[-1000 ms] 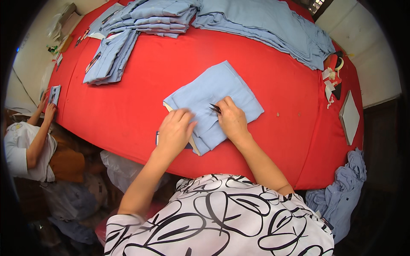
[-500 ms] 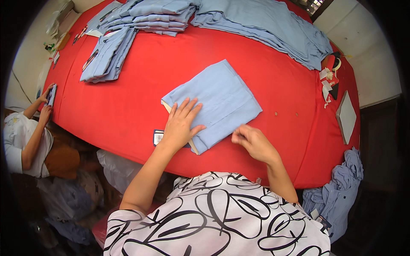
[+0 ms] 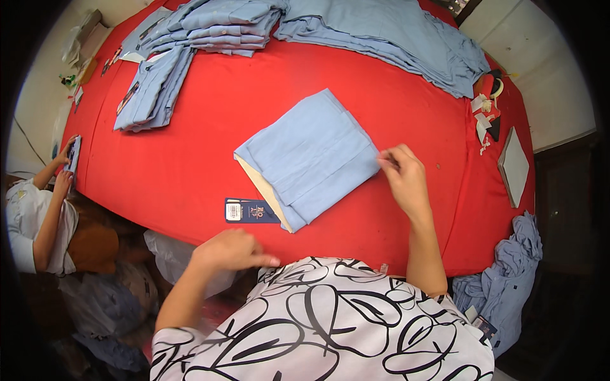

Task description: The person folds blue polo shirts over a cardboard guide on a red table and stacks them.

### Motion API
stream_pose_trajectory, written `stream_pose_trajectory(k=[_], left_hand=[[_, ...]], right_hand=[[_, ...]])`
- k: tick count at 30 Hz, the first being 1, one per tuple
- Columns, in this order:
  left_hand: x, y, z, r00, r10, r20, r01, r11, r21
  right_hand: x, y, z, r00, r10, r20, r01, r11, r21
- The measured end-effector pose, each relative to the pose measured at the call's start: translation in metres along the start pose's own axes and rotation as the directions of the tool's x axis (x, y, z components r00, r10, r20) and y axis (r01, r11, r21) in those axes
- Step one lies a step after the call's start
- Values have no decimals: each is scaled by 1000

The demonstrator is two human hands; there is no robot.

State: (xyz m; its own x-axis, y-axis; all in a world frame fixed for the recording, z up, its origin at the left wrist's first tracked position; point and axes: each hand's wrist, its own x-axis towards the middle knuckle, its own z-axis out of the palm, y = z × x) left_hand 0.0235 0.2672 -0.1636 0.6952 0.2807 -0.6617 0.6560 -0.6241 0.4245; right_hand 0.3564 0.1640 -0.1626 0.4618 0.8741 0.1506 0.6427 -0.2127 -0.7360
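A light blue folded shirt (image 3: 308, 159) lies at a slant on the red tabletop, with a cream inner strip showing along its left edge. From under that edge a dark blue hang tag (image 3: 254, 211) with a white label sticks out. My right hand (image 3: 404, 178) is at the shirt's right corner, its fingers curled and the fingertips pinched there. Near the table's front edge, my left hand (image 3: 232, 249) hovers apart from the shirt. It holds nothing, and its thumb is stretched out to the right.
Folded blue shirts (image 3: 232, 28) are stacked at the back left, more folded shirts (image 3: 152, 92) in front of them. A spread blue garment pile (image 3: 387, 44) covers the far side. A white board (image 3: 513, 168) lies right. Blue garments (image 3: 502, 286) hang lower right. Another person (image 3: 47, 222) stands left.
My left hand has lifted off the shirt and drawn back toward me, uncovering the hang tag. My right hand has moved from the shirt's near edge up to its right corner.
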Motion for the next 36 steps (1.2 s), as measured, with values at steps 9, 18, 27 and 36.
stream_pose_trajectory(k=[9,18,27,36], left_hand=[[59,18,-1,482,67,-874,-142,990,-2],[113,12,21,530,83,-844,9,995,103],[103,24,6,483,119,-868,-33,992,118],[155,35,-11,348,144,-926,-305,952,33]], right_hand=[[27,-9,99,939,-321,124,327,945,-26],[20,-12,103,981,-140,138,134,990,50],[-12,19,45,995,99,-8,-95,972,216],[5,-17,88,999,-52,13,42,908,417]])
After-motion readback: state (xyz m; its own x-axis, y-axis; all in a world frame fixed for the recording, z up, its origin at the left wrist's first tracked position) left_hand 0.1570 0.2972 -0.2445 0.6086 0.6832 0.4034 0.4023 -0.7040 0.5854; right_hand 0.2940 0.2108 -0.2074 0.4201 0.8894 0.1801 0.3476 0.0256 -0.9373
